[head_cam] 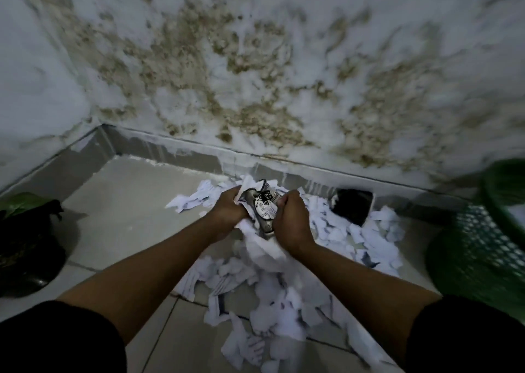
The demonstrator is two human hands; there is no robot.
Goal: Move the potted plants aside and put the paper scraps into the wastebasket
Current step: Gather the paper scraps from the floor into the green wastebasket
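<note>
A heap of torn white paper scraps [284, 293] lies on the tiled floor by the wall. My left hand [230, 210] and my right hand [292, 225] both grip a bundle of scraps [262, 213], some with black print, raised above the heap. A potted plant [27, 242] in a black bag with green leaves stands at the far left. The green mesh wastebasket [480, 247] stands at the right edge, partly cut off.
A stained, peeling white wall [255, 74] rises just behind the heap, with a grey skirting [184, 152]. A dark square object [353, 205] sits at the wall's foot among the scraps. Bare floor tiles [127, 202] lie between the plant and the heap.
</note>
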